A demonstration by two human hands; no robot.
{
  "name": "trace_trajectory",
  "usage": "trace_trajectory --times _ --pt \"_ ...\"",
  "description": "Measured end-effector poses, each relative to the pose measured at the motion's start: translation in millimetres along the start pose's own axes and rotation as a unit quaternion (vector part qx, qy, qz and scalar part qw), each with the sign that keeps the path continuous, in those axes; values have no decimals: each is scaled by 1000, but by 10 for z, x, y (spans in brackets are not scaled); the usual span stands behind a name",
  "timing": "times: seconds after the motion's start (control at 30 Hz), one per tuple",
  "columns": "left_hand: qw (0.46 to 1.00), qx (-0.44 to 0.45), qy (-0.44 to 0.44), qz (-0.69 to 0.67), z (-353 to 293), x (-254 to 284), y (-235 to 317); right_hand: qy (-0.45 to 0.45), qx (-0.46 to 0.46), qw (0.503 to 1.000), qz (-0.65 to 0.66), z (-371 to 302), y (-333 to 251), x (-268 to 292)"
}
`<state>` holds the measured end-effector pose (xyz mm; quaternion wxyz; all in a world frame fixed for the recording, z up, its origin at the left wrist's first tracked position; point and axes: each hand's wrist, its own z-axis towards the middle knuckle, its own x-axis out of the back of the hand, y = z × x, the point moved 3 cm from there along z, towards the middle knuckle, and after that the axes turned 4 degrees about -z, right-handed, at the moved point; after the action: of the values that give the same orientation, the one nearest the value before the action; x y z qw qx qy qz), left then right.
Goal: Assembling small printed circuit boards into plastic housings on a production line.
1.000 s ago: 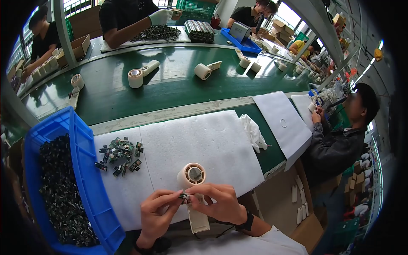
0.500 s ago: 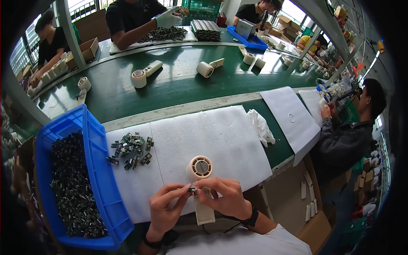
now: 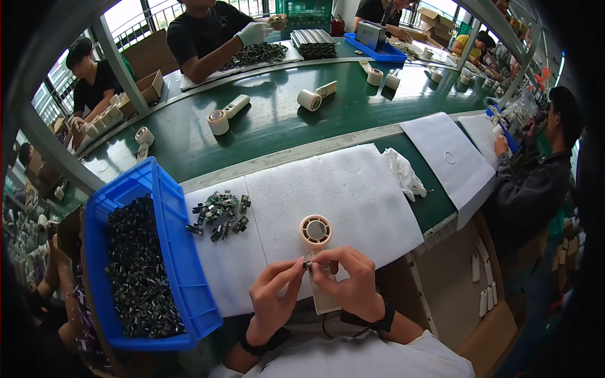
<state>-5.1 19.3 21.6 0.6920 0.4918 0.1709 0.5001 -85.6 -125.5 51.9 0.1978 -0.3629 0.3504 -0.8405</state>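
A white handheld fan (image 3: 324,297) lies on the foam sheet before me, its round ringed head pointing away and its handle toward me. Over the top of the handle, my left hand (image 3: 275,295) and my right hand (image 3: 351,281) meet in a pinch. Between their fingertips is a small circuit board (image 3: 307,264), partly covered by the fingers. Whether it touches the handle I cannot tell. To the left, a loose pile of green circuit boards (image 3: 220,211) rests on the same white foam sheet (image 3: 353,189).
A blue bin (image 3: 189,264) full of dark boards stands at my left. Beyond the foam runs a green conveyor belt (image 3: 265,123) carrying several fans. A white glove (image 3: 405,174) lies at right, above an open carton (image 3: 435,277) with white handle pieces. Co-workers sit around.
The whole view has shifted, so the bench and bin appear further right. Both hands stay pinched on the small circuit board above the fan handle.
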Motion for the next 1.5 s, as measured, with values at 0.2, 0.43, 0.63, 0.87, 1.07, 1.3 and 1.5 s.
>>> trace_trajectory --times 0.2,0.43,0.63,0.87,1.07,1.3,1.5 --pt "999 -1 14 -30 -50 25 -89 -1 -18 999 43 -59 26 -31" --pt "986 83 -27 -142 45 -6 -165 -50 -27 997 47 -27 195 -23" --pt "987 70 -16 -145 42 -21 -158 -28 -13 999 44 7 144 -17" --pt "990 48 -1 -134 -6 -32 -144 -11 -37 997 73 -8 126 -30" --pt "998 -38 45 -38 -57 -97 -103 11 -81 990 114 -44 123 -40" --pt "985 -109 97 88 -85 -165 15 10 -128 976 179 -47 86 -86" --pt "978 -117 114 132 -123 -191 43 12 -111 979 171 -44 124 -144"
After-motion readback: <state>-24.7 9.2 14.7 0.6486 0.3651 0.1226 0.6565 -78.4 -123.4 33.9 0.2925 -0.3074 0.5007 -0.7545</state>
